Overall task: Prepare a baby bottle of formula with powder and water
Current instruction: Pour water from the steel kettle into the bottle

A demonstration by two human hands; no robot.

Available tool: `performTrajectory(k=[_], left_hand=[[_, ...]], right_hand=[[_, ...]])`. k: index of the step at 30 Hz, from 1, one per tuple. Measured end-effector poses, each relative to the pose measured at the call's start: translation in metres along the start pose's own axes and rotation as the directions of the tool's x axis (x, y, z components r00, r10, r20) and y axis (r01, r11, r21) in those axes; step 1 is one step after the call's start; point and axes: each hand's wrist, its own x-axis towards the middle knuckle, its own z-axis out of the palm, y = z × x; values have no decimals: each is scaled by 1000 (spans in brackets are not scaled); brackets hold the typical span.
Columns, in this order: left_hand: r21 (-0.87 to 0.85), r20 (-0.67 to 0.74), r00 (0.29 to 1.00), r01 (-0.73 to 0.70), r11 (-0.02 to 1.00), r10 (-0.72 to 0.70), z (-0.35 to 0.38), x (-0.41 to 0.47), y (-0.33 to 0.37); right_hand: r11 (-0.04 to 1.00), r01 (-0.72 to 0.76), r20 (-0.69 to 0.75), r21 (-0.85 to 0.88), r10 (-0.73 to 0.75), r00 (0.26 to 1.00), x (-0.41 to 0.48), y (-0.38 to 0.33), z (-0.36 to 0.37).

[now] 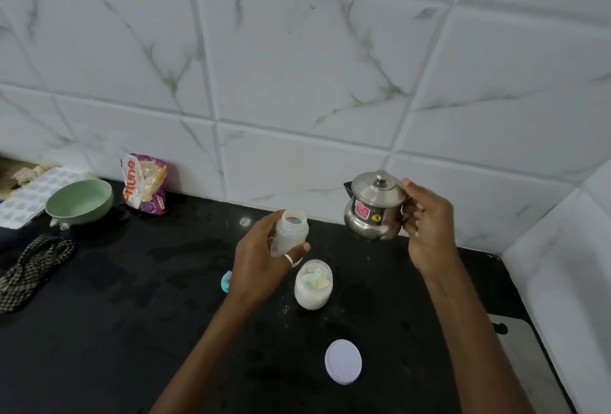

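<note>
My left hand (261, 258) grips a clear baby bottle (291, 230) with its top open, lifted above the black counter (132, 298). To its right my right hand (426, 225) holds a small lidded steel kettle (373, 208) by its handle, in the air, spout pointing left toward the bottle. Below the bottle stands an open jar of white powder (313, 284) with a pale green scoop inside. The jar's white lid (343, 361) lies flat nearer to me. A light blue piece (226, 282) peeks out from behind my left wrist.
At the back left stand a green bowl (79, 202), a snack packet (143, 183) against the tiled wall and a white moulded tray (23, 198). A checked cloth (33, 268) lies at the left edge. The counter ends at the right, by the wall corner.
</note>
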Motion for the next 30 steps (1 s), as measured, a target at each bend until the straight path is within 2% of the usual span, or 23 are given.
performTrajectory(k=[6,9,22,30], left_hand=[[20,-24,999,-42,999,43,-9,8,9],[23,-36,998,-59,998,60,-12,11,13],[31,-71,996,-46,998,48,-27,13,23],[30,-77,996,-33,999,35,-30,10,24]], right_hand=[[999,-32,20,-7,32,999,-12,-49,30],[1000,2,43,-15,-1,999,-16,-57,42],[911,144,168,-386,-84,982,-21,-69,74],[847,209,246,-488,-96,964,-19,-70,88]])
